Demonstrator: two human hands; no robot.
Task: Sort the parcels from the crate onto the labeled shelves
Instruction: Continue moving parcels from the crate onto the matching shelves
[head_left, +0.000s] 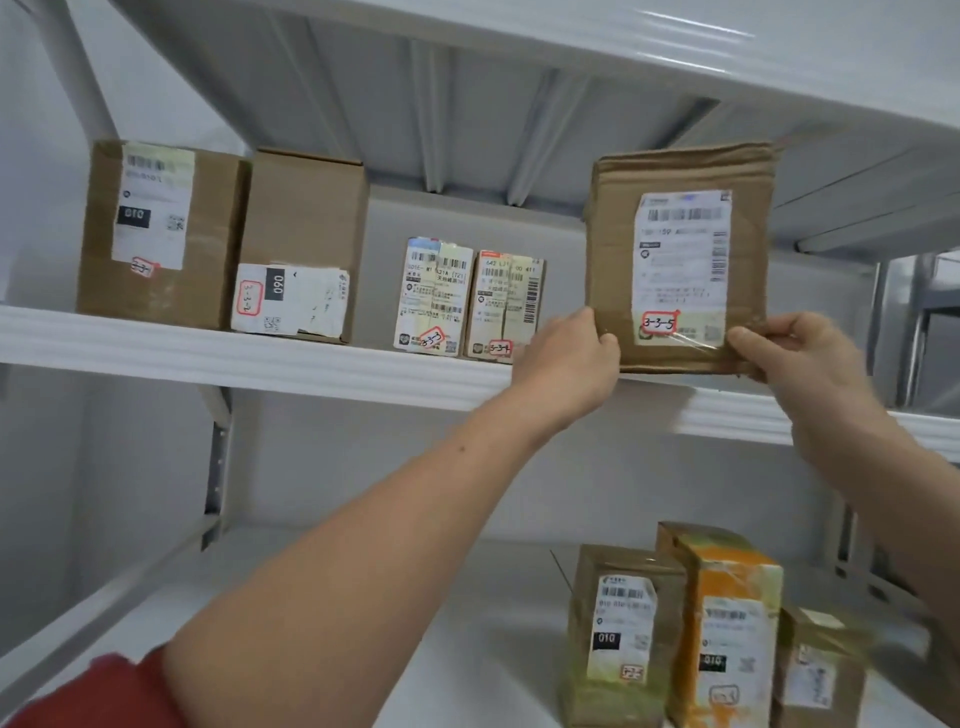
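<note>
A flat brown cardboard parcel (608, 249) with a white label marked 3-3-5 stands upright at the front edge of the upper white shelf (260, 358). My left hand (571, 358) grips its lower left corner. My right hand (800, 358) pinches its lower right corner. To its left on the same shelf stand several parcels: a brown box marked 3-3-1 (156, 234), a brown box marked 3-3-2 (301, 244), and two small label-covered boxes marked 3-3-3 (434, 296) and 3-3-4 (504, 306).
The lower shelf (363, 597) carries three parcels at the right: a brown box (618, 634), an orange and white box (727, 623) and a small brown box (821, 670). Another shelf board (519, 31) hangs overhead. A steel upright (218, 457) stands at the left.
</note>
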